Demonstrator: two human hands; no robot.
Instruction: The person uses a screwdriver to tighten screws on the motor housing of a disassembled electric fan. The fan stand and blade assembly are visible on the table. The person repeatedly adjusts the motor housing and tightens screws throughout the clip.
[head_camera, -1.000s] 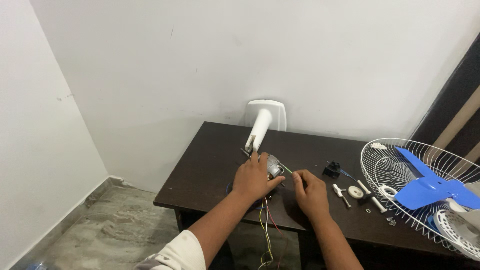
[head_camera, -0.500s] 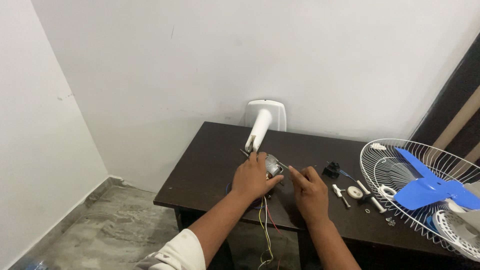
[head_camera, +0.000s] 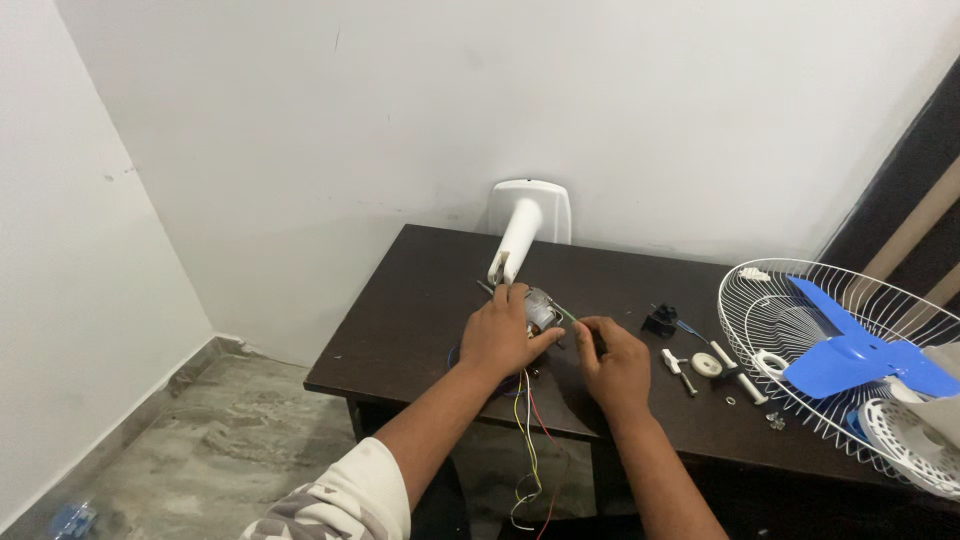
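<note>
On the dark wooden table (head_camera: 410, 320), my left hand (head_camera: 498, 338) rests over a small grey metal fan motor (head_camera: 541, 309) and grips it from the left. Coloured wires (head_camera: 528, 440), yellow, red and green, hang from the motor over the table's front edge. My right hand (head_camera: 612, 362) is just right of the motor, fingers curled around a thin dark tool or shaft that is mostly hidden. A white fan stand (head_camera: 520, 235) lies behind the motor, its base against the wall.
To the right lie a black part with a blue wire (head_camera: 661, 321), white screws and a round knob (head_camera: 706, 364). A white wire fan guard (head_camera: 790, 330) holding a blue fan blade (head_camera: 850, 357) overhangs the table's right end. Stone floor lies at left.
Both hands stay at the motor. My right hand has shifted slightly closer to the motor; otherwise the scene is the same.
</note>
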